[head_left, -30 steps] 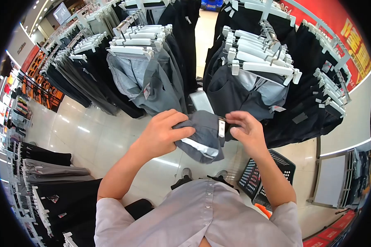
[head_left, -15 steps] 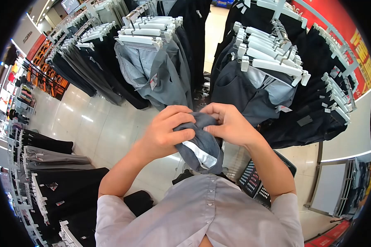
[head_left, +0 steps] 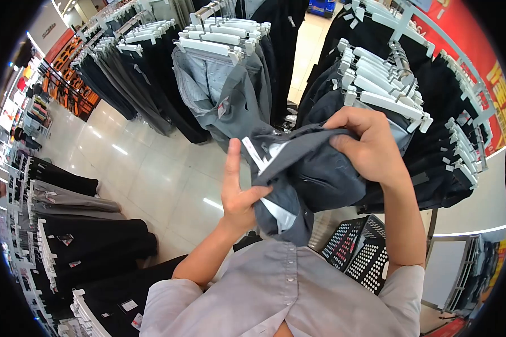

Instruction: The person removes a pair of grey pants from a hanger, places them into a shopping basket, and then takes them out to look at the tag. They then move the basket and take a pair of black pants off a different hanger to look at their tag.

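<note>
Dark grey trousers, bunched up with white lining and a white strip showing, are held in front of my chest. My right hand grips their upper edge at the right, thumb in front and fingers bent over behind. At the left side of the bundle is my left hand, its index finger stretched upward and its thumb apart, touching the cloth. The cloth hides whatever lies behind it, and the left hand's other fingers do not show clearly.
Ahead hang grey trousers on white hangers, with more hangers on a rack to the right. A black perforated basket is low at my right. Black garments hang at the left above a tiled floor.
The trousers have gone from a small bundle to a wider spread. My right hand has moved up and right with their edge; my left hand has loosened, its index finger now raised.
</note>
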Available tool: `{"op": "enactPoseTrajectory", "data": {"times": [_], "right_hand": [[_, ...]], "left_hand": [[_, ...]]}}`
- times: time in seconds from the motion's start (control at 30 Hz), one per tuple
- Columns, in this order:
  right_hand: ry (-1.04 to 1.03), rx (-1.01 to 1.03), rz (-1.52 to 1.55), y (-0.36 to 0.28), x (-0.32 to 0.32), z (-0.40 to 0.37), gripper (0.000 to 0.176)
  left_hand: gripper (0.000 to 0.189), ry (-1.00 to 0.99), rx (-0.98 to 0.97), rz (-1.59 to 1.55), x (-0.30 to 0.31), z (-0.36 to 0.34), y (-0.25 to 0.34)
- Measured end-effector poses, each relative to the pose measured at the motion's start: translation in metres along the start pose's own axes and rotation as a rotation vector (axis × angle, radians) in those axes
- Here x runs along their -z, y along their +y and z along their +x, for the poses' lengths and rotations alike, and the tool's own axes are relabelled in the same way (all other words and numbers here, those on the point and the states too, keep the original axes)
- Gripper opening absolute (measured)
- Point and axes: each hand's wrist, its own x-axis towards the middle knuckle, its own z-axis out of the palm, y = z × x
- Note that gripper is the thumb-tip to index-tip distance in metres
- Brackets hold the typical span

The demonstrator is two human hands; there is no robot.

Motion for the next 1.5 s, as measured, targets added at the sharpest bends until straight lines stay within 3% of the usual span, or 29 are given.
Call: {"op": "enactPoseTrajectory", "data": {"times": [0.13, 0.2, 0.3, 0.4, 0.53, 0.6, 0.67, 0.7, 0.73, 0.8, 0.87, 1.0, 1.07, 1.13, 1.2, 1.3, 1.4, 1.43, 1.47, 1.5], "right_hand": [[0.009, 0.193, -0.317, -0.005, 0.009, 0.000, 0.020], [-0.019, 0.265, -0.422, -0.010, 0.011, 0.000, 0.021], [0.013, 0.358, -0.509, -0.010, 0.010, 0.005, 0.019], [0.061, 0.498, -0.685, -0.007, -0.001, 0.015, 0.016], [0.145, 0.684, -0.849, 0.017, -0.037, 0.037, 0.014], [0.250, 0.673, -0.871, 0.017, -0.054, 0.034, 0.028], [0.301, 0.470, -0.661, 0.025, -0.061, 0.021, 0.036], [0.314, 0.399, -0.427, 0.041, -0.061, 0.012, 0.031], [0.231, -0.023, -0.004, 0.050, -0.063, -0.003, 0.027], [-0.029, -0.362, 0.422, 0.047, -0.064, -0.024, 0.035], [-0.062, -0.357, 0.413, 0.050, -0.070, -0.032, 0.038], [-0.064, -0.454, 0.629, 0.067, -0.064, -0.025, 0.012], [-0.014, -0.538, 0.664, 0.078, -0.067, -0.029, 0.011], [-0.056, -0.536, 0.636, 0.079, -0.067, -0.024, 0.011], [-0.092, -0.502, 0.536, 0.078, -0.071, -0.017, 0.012], [-0.097, -0.479, 0.439, 0.073, -0.077, -0.013, 0.015], [-0.139, -0.403, 0.311, 0.089, -0.073, -0.006, 0.016], [-0.157, -0.321, 0.140, 0.082, -0.070, -0.002, 0.015], [-0.170, -0.308, 0.161, 0.081, -0.069, 0.001, 0.014], [-0.192, -0.276, 0.163, 0.079, -0.068, 0.004, 0.015]], "left_hand": [[0.014, -0.266, 0.042, -0.225, 0.009, 0.000, -0.001], [0.010, -0.320, 0.007, -0.222, 0.014, -0.003, -0.002], [0.020, -0.355, 0.047, -0.282, 0.015, -0.004, 0.019], [0.017, -0.437, -0.045, -0.341, 0.005, -0.005, 0.026], [0.013, -0.329, 0.113, -0.475, -0.014, 0.004, 0.039], [0.011, -0.165, 0.370, -0.617, -0.021, 0.007, 0.040], [0.011, -0.036, 0.684, -0.807, -0.021, 0.008, 0.035], [0.012, 0.050, 0.692, -0.861, -0.024, 0.005, 0.027], [0.014, 0.095, 0.656, -0.781, -0.029, 0.003, 0.022], [0.016, 0.175, 0.626, -0.642, -0.037, -0.002, 0.017], [0.014, 0.095, 0.408, -0.317, -0.042, 0.007, 0.031], [0.014, 0.073, 0.264, -0.115, -0.066, -0.005, 0.046], [0.020, 0.098, 0.245, -0.070, -0.076, -0.014, 0.048], [0.038, 0.104, 0.288, -0.055, -0.079, -0.017, 0.048], [0.047, 0.100, 0.461, -0.109, -0.073, -0.012, 0.049], [0.052, -0.021, 0.568, -0.089, -0.066, -0.010, 0.042], [0.050, 0.015, 0.485, -0.153, -0.053, -0.002, 0.032], [0.053, 0.000, 0.516, -0.220, -0.045, 0.003, 0.030], [0.054, -0.084, 0.642, -0.242, -0.034, 0.010, 0.033], [0.054, -0.094, 0.828, -0.495, -0.034, 0.011, 0.029]]}}
